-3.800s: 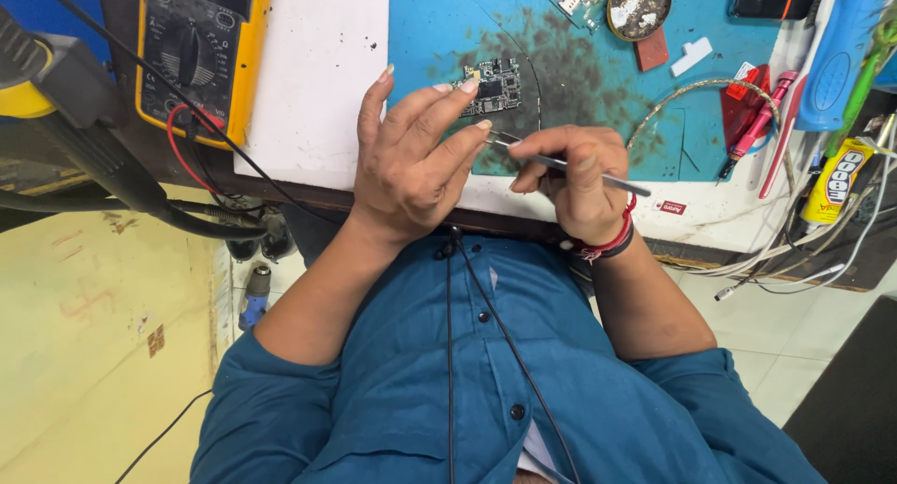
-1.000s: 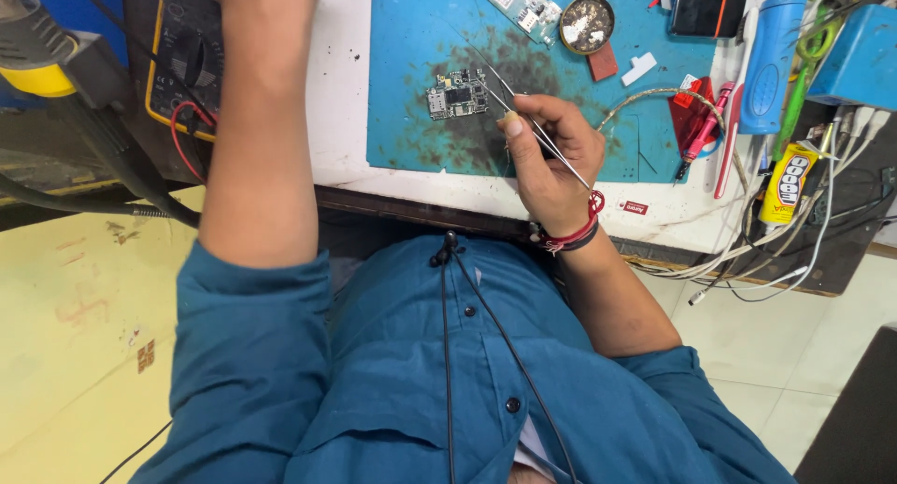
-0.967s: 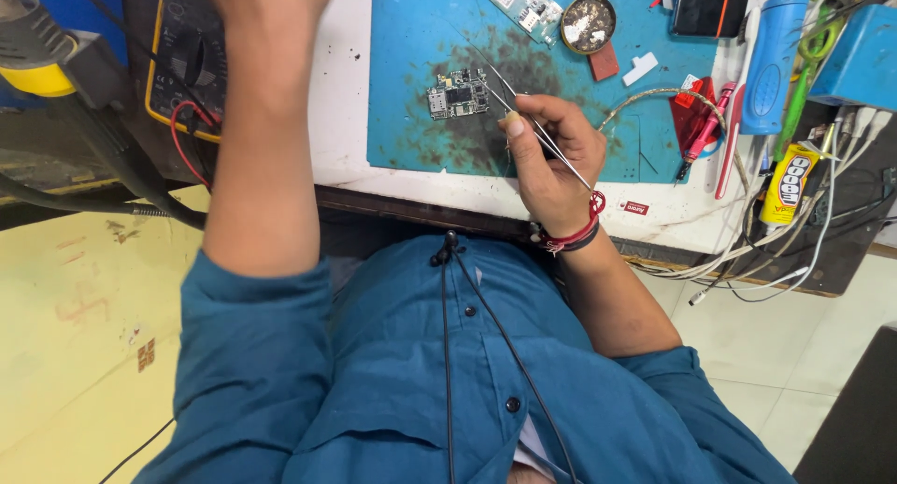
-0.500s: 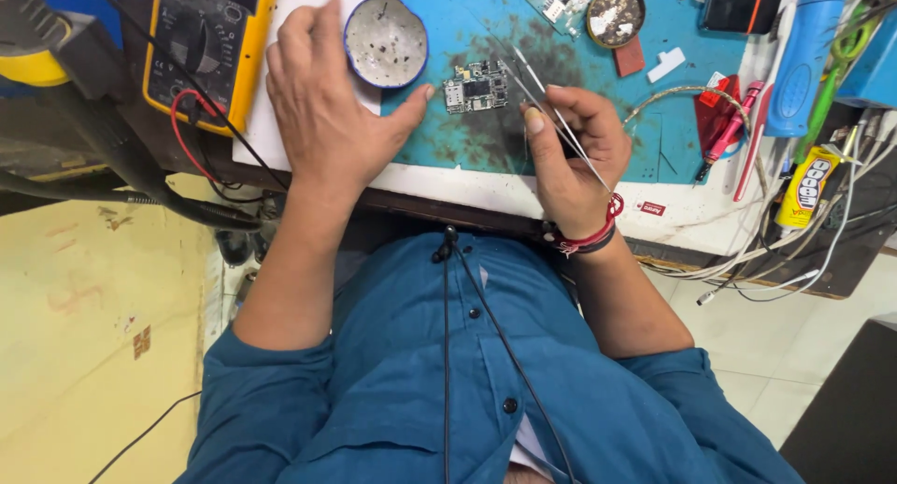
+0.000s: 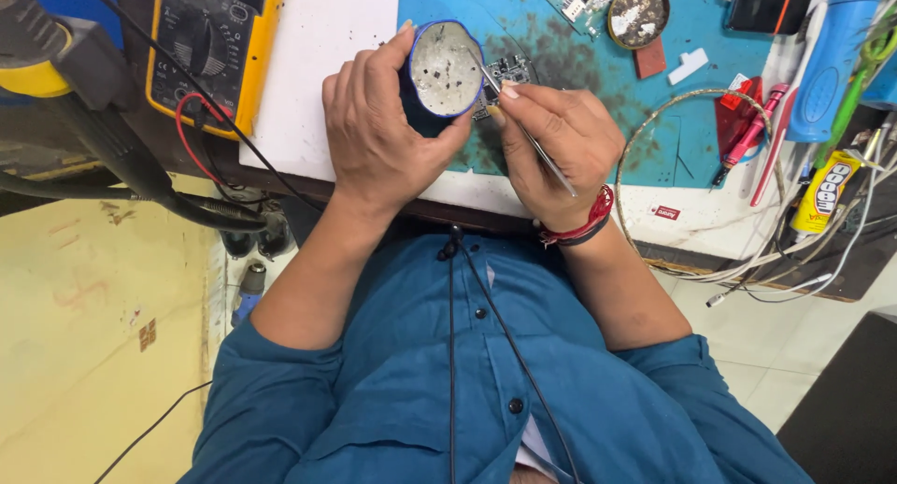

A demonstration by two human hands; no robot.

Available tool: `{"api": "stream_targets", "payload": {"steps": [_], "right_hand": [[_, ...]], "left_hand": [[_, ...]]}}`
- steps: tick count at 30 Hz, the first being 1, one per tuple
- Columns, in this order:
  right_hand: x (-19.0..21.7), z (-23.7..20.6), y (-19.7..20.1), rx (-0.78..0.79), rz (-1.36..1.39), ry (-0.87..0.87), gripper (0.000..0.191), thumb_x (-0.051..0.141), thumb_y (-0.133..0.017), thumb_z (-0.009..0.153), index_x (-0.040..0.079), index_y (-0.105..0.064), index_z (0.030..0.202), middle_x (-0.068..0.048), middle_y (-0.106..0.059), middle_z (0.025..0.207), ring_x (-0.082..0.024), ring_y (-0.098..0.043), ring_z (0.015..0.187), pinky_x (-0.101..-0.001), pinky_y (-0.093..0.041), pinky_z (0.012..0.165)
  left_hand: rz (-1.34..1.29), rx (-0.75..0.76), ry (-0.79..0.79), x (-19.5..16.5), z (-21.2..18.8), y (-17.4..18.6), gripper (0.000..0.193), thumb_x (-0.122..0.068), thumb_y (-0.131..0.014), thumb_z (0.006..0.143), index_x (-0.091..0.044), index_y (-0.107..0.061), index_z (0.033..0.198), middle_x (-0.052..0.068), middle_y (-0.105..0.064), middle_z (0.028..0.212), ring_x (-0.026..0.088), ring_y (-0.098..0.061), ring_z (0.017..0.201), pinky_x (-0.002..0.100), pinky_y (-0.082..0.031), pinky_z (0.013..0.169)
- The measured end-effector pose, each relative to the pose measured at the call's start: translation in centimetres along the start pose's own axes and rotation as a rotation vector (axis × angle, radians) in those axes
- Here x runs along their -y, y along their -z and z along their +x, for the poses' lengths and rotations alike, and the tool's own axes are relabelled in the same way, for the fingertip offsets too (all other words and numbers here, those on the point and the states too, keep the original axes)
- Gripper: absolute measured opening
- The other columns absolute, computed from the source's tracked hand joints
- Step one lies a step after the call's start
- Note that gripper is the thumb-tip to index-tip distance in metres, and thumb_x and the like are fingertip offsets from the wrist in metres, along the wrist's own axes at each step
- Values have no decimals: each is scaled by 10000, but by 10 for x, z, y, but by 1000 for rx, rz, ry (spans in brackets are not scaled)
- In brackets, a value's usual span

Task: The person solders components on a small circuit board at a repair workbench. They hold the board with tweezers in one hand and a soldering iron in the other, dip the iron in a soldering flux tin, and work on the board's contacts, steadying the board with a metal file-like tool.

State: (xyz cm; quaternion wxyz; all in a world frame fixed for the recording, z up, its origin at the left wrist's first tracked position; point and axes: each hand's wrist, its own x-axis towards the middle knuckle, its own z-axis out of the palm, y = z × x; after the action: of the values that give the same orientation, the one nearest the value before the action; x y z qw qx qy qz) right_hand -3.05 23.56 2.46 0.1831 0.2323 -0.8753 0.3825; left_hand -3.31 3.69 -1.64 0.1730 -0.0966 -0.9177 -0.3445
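The left hand [image 5: 383, 134] now grips a small round tin [image 5: 444, 70] with a blue rim, fingers wrapped around its side and the tin tilted so its pale, smeared inside faces the camera; half a second ago the same tin lay flatter under the fingertips, further out over the white sheet [image 5: 322, 64]. A second ago that arm was stretched up out of the frame. The tin has come in over the edge of the blue work mat [image 5: 579, 101], just beside the small circuit board [image 5: 507, 73], which it partly covers. The right hand [image 5: 561, 138] stays pinched on a pair of thin metal tweezers [image 5: 523, 129], thumb and forefinger clamped near the middle; the tips now reach into the rim of the tin, where before they pointed at the board. A red thread band [image 5: 581, 224] circles the right wrist. A yellow multimeter [image 5: 210, 40] sits to the left with its red and black leads trailing down. A second, open tin [image 5: 638, 14] rests at the top of the mat, well apart from both hands.
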Motion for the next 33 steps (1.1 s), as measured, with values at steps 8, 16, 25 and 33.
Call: {"api": "stream_targets", "payload": {"steps": [8,16,25,33], "right_hand": [[-1,2,-5,15,-71,21,266,-36,-834,952,34,-725,1184,-120,-739,1146,-286,-710,947,-360,-555,832],[-8,-3,-6,-26,62,-49,238,-43,-812,978,23,-730,1191,-127,-753,1171,-273,-698,951,-313,-532,810],[-20,-18,-6,-179,508,-354,179,-20,-771,1018,-24,-737,1193,-130,-765,1114,-147,-639,877,-251,-507,760],[-30,-31,-10,-230,668,-431,182,3,-758,1048,-21,-728,1226,-107,-735,1132,-79,-636,896,-210,-493,767]], "left_hand": [[-1,-9,-25,0,0,1,792,-322,-950,816,-35,-499,1401,59,-616,1083,227,-613,990,392,-421,903],[7,-28,-42,0,3,0,782,-328,-953,813,-37,-509,1387,62,-622,1088,237,-621,993,389,-423,898],[12,-47,-52,2,3,-1,775,-317,-943,796,-31,-510,1371,67,-620,1078,238,-622,986,394,-427,895],[-4,-65,-52,-1,8,2,798,-361,-958,810,-27,-510,1379,72,-632,1115,234,-628,1019,401,-426,940]]}}
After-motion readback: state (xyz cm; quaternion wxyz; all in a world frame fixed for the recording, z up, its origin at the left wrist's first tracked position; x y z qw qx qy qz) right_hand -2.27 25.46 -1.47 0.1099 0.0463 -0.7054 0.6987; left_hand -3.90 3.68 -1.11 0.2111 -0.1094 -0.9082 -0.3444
